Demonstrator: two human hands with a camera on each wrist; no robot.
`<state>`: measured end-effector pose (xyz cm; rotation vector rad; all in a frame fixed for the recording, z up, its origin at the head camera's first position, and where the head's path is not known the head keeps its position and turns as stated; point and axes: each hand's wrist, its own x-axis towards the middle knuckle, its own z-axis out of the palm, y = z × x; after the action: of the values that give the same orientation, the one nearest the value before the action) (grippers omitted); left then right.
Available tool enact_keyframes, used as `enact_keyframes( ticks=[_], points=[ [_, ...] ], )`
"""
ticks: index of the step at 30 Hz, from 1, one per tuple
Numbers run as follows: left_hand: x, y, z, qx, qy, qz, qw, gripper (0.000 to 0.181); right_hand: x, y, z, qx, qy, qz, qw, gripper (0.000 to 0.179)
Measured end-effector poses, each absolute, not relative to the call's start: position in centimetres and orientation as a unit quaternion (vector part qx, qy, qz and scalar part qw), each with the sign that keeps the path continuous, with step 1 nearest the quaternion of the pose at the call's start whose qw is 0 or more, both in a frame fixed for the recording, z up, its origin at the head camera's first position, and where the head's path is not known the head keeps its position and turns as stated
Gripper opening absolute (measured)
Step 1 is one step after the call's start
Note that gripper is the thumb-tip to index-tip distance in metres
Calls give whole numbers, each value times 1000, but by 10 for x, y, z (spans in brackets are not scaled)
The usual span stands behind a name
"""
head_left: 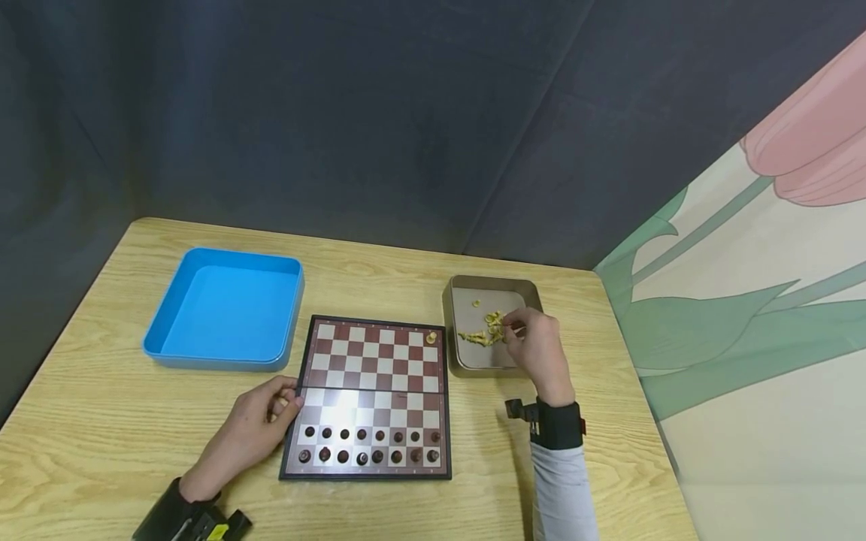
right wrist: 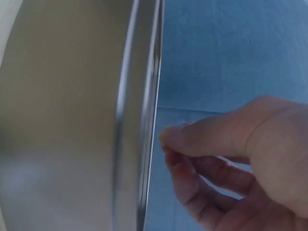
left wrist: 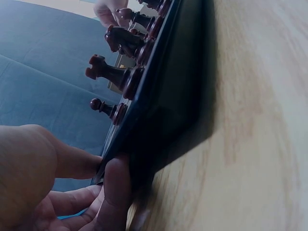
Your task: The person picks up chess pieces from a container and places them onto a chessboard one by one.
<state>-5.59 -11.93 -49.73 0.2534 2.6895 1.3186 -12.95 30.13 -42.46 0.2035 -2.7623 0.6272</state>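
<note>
My left hand (head_left: pixel 260 417) pinches the left edge of a folding chessboard (head_left: pixel 372 398) between thumb and fingers. Dark red chess pieces stand in two rows on its near side, with a rook (left wrist: pixel 113 74) and a pawn (left wrist: pixel 106 108) near that hand. One gold chess piece (head_left: pixel 431 338) stands on the far right corner square. Over a metal tin (head_left: pixel 455 361), my right hand (head_left: pixel 537 346) has thumb and fingertips together at rim height. A bit of yellow shows at the tips, a gold chess piece (right wrist: pixel 162 136) mostly hidden there. More gold pieces (head_left: pixel 476 339) lie in the tin.
A blue tray (head_left: pixel 230 308) stands at the back left of the wooden table (head_left: pixel 365 270). The tin stands just right of the board, its walls rising around the gold pieces. A dark curtain (head_left: pixel 338 120) hangs behind the table, and a flower-patterned surface (head_left: pixel 758 300) lies to the right.
</note>
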Motion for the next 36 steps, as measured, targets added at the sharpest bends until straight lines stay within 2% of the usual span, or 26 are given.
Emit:
enact_keyframes(
  ticks=[15,26,36],
  points=[
    [-56,-118,-494,84,899,426,64,21,-127,285,-411,148,-933,265,195,10],
    [-56,-117,-492,78,901,421,67,21,-122,271,-410,189,-927,283,156,14],
    [-56,-117,-493,77,901,422,67,22,-120,255,-410,221,-925,272,146,11]
  ],
)
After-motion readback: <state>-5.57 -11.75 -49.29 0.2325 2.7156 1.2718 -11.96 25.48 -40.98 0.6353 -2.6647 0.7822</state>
